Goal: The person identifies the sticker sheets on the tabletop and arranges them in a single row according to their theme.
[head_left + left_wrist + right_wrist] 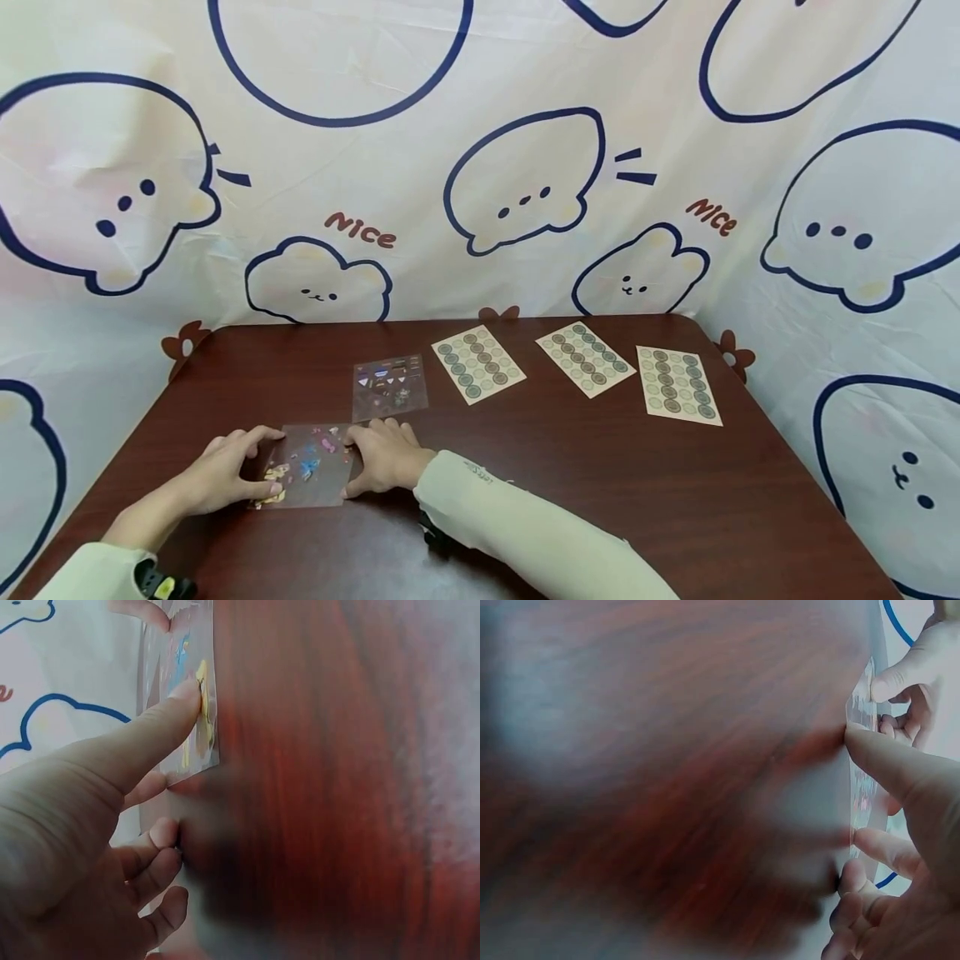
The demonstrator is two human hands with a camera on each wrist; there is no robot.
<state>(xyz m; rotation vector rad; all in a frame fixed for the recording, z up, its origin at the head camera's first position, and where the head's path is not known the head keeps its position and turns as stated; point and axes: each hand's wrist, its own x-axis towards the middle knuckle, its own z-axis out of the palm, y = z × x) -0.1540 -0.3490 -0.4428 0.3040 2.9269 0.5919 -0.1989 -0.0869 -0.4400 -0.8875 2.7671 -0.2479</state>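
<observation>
A clear plastic sticker sheet with small yellow, blue and pink figures lies flat on the brown table, between both hands. My left hand touches its left side: the thumb rests straight on the yellow figures and the index finger reaches the far left corner. On the right side, my right hand touches the sheet's edge with spread thumb and index finger. The other fingers of both hands are bent beside the sheet. A second clear sheet with dark and silvery figures lies just behind.
Toward the back right of the table lie a cream sheet of round stickers, another such sheet and a third sheet. A cloth wall with cartoon outlines surrounds the table's back and sides.
</observation>
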